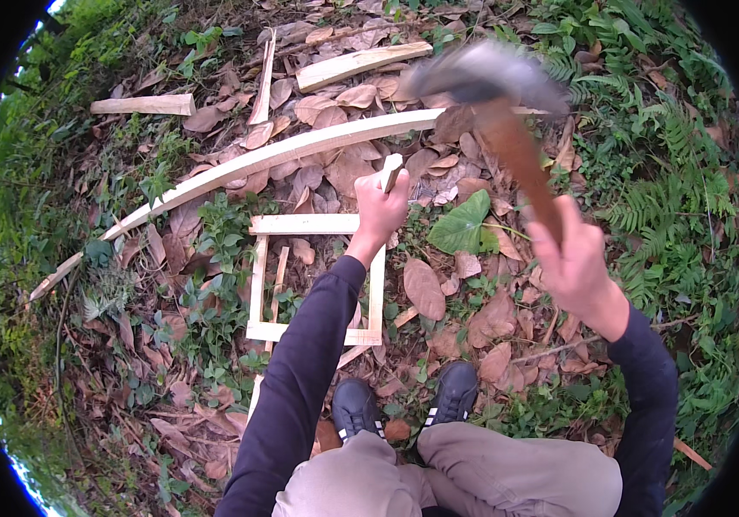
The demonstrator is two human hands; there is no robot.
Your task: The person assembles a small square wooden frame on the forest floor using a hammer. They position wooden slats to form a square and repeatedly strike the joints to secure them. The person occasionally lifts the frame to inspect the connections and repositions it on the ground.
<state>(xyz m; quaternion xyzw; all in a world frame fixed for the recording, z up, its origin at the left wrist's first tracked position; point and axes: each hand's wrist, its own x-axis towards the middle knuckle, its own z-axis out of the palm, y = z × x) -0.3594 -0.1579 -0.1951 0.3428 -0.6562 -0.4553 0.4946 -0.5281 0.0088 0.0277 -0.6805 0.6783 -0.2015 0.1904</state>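
My left hand (381,204) is closed round a short pale piece of wood (394,162), whose squared end sticks up out of the fist. Raised to the right, my right hand (573,258) grips the brown wooden handle of a striking tool (516,151). Its broad metal head is smeared by motion, so hammer or hatchet I cannot tell. Under and beside my left forearm lies a rectangular frame of pale wood strips (301,226), partly covered by that arm. Hand and tool are apart from each other.
A long wooden strip (301,146) runs across the ground beyond my hands. Farther off lie several offcuts, such as a thick piece (361,65), a thin splinter (264,82) and a short piece (143,105). Dry leaves (424,289) and green plants (671,198) cover the ground. My shoes (357,407) stand close to the frame.
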